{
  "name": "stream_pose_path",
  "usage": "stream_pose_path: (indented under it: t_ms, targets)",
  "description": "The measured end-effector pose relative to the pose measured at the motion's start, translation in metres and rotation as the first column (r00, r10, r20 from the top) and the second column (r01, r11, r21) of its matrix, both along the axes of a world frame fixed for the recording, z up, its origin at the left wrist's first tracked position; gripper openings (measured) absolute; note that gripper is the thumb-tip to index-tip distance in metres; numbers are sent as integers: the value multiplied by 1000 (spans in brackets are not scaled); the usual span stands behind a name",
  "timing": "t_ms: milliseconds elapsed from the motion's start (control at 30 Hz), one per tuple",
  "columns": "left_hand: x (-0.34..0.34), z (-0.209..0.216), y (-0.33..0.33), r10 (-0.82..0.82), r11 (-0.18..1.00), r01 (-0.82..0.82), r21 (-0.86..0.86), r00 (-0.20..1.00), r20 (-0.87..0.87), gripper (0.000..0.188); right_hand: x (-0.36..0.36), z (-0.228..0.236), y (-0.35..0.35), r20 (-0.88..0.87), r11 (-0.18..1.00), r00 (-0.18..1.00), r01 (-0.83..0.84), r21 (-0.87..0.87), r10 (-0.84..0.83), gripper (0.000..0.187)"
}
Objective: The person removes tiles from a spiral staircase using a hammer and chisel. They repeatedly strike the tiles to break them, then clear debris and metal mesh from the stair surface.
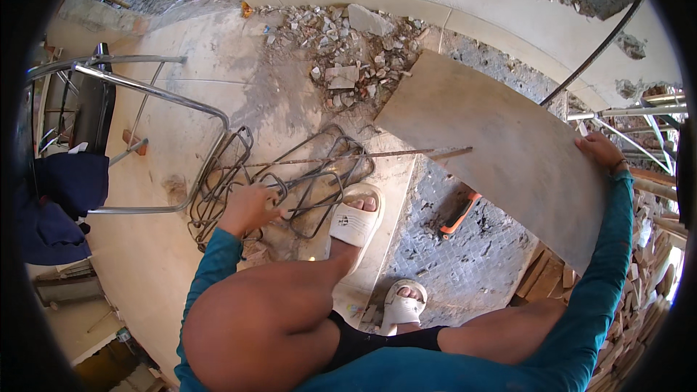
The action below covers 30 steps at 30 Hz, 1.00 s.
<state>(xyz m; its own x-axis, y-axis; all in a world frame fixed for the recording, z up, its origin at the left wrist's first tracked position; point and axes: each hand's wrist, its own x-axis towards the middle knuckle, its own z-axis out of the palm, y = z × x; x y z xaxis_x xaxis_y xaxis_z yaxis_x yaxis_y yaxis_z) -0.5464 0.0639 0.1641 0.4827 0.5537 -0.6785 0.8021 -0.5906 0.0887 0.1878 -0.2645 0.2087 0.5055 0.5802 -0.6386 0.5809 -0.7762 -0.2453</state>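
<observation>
My left hand [250, 209] is over a heap of bent steel bar frames [218, 196] on the floor, its fingers partly spread and apart. Nothing clearly shows between them. My right hand [601, 151] grips the right edge of a large flat brown board [501, 145], which slants across the floor to my right. A thin rusty rod [327, 160] stretches from the bent bars to the board, its tip lying above the board's surface. An orange and black hand tool [461, 215] rests on the rough grey floor, close to the board's near edge.
Rubble [356, 51] is piled beyond the board. A metal-framed chair [156, 91] with dark blue cloth [54, 203] on it stands at the left. Wood pieces [544, 276] lie at the lower right. A dark bar [595, 51] leans by the pale wall. My sandalled feet stand between the bars and tool.
</observation>
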Motion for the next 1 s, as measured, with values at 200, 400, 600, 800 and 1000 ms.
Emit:
stream_pose_path:
  t_ms: [200,400,600,800,1000]
  targets:
    - [160,-45,15,-264,963,140,231,676,688,48,-24,24,37,25,995,995,-97,37,96,56]
    - [191,-89,-15,-373,914,404,44,793,482,36,-51,40,-5,120,1000,993,6,-26,-3,55]
    - [161,-76,-42,-571,763,644,58,629,528,33,-56,40,-4,184,998,983,-18,60,7,55]
    - [163,-87,-35,-746,568,820,70,476,466,17,-35,30,99,97,973,985,-119,-199,141,52]
    - [155,-118,-46,-531,335,890,-309,449,718,40,-30,24,143,1,983,997,-79,-163,80,60]
